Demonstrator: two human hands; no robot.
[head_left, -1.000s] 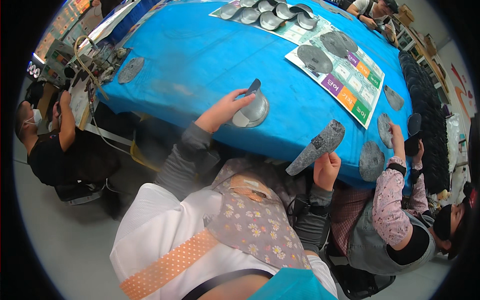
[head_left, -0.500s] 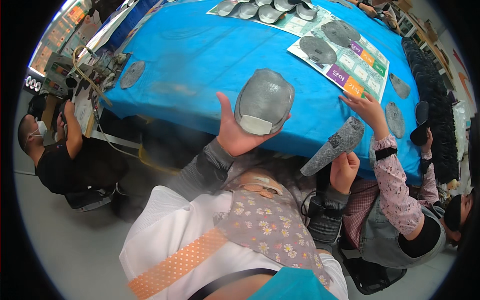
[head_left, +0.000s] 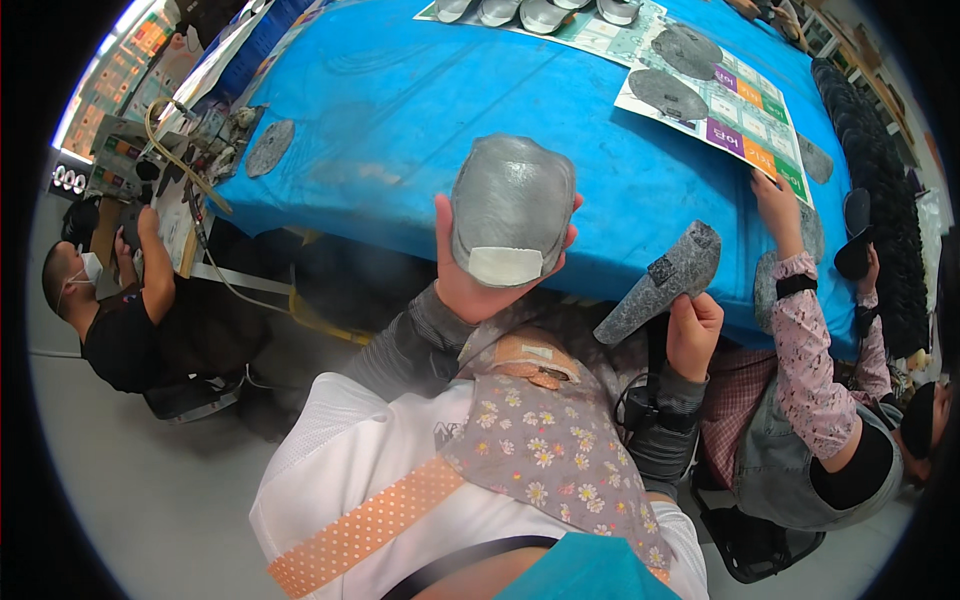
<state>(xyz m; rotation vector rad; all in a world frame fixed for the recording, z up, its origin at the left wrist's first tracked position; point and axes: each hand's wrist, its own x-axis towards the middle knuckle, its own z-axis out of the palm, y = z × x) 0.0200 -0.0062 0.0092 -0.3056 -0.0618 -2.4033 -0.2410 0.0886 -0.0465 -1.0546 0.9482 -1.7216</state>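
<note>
My left hand (head_left: 462, 284) holds up a grey, shiny, rounded piece (head_left: 513, 200), shaped like a slipper's toe part, with a cream strip (head_left: 506, 266) across its lower end. The thumb grips one side and fingertips curl round the other. In my right hand (head_left: 694, 334) a speckled grey felt insole (head_left: 660, 282) is pinched near its edge. It is tilted, its narrow end toward my lap, and a darker square patch shows on it. Both pieces are in the air at the table's near edge, apart from each other.
A blue-covered table (head_left: 370, 150) bears several grey toe-shaped pieces (head_left: 545, 14) at the back. Right of me, a co-worker's hand (head_left: 778, 215) holds a printed sheet (head_left: 725, 115) with felt insoles on it. Another insole (head_left: 270, 148) lies at the left corner, near a hose (head_left: 190, 180).
The co-worker's hand and the printed sheet with its insoles have shifted right. My left hand has turned the grey piece more upright. My right hand still holds the insole.
</note>
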